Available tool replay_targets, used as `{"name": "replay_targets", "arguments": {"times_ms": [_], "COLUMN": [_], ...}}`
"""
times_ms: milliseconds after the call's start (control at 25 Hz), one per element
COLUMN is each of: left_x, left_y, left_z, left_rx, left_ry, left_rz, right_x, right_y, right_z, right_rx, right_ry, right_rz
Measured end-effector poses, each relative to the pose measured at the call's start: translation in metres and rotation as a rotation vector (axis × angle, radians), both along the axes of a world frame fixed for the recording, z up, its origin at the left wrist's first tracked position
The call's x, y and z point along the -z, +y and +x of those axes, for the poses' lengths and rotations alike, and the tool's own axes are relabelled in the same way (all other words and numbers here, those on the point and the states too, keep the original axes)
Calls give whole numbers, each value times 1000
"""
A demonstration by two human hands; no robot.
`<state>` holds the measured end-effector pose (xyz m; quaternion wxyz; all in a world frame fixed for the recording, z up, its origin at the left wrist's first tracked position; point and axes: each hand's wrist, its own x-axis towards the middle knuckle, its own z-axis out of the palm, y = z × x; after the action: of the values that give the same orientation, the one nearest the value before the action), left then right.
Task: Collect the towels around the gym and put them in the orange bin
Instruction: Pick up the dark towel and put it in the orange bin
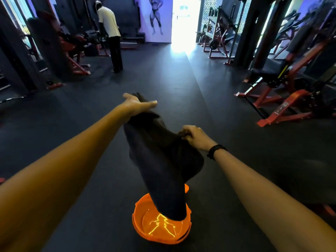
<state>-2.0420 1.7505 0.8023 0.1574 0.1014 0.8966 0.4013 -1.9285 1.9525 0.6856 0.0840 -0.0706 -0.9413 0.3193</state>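
A dark towel [161,160] hangs between my two hands, above the orange bin [140,226] that stands on the floor in front of me. The towel's lower end dips inside the bin's rim. My left hand [136,104] is stretched forward, palm up, with the towel's far end draped over it and the fingers mostly straight. My right hand [192,135] pinches the towel's near corner; a black band is on that wrist. The bin's inside shows bright orange with nothing else visible in it.
Dark rubber floor all around. Red-framed gym machines [283,95] line the right side, and more machines [72,57] stand at the left. A person in a white shirt [109,22] stands at the back left. A bright doorway [183,20] lies straight ahead.
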Motion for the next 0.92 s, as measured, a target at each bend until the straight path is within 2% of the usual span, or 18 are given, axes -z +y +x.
{"name": "replay_targets", "arguments": {"times_ms": [40,200,240,360,440,480,560,600,640,680,760,840,920], "left_x": [4,24,31,43,47,49,47,45,43,42,39,39,39], "left_y": [0,16,22,30,25,22,15,13,12,11,8,5,1], "left_z": [-1,2,2,-2,-11,-17,-27,-29,-31,-33,-33,-33,-37], "left_rx": [68,595,644,549,506,483,445,433,421,418,410,372,318], "left_ry": [44,222,287,476,481,433,331,292,253,210,126,62,8], "left_rz": [-71,-329,-370,-345,-257,-167,28,109,177,237,343,443,516], "right_x": [-9,-35,-37,-36,-32,-28,-15,-9,0,9,22,26,25], "right_y": [-1,-13,-16,-21,-15,-8,6,9,11,12,7,-5,-22], "right_z": [-6,-23,-26,-27,-19,-14,-2,5,8,9,6,-4,-17], "right_rx": [-1,-109,-116,-73,15,76,206,246,257,251,216,162,100], "right_ry": [84,271,287,308,219,86,-347,-539,-649,-669,-591,-533,-448], "right_rz": [-12,-205,-256,-337,-341,-313,-216,-226,-337,-543,-970,-1156,-1222]}}
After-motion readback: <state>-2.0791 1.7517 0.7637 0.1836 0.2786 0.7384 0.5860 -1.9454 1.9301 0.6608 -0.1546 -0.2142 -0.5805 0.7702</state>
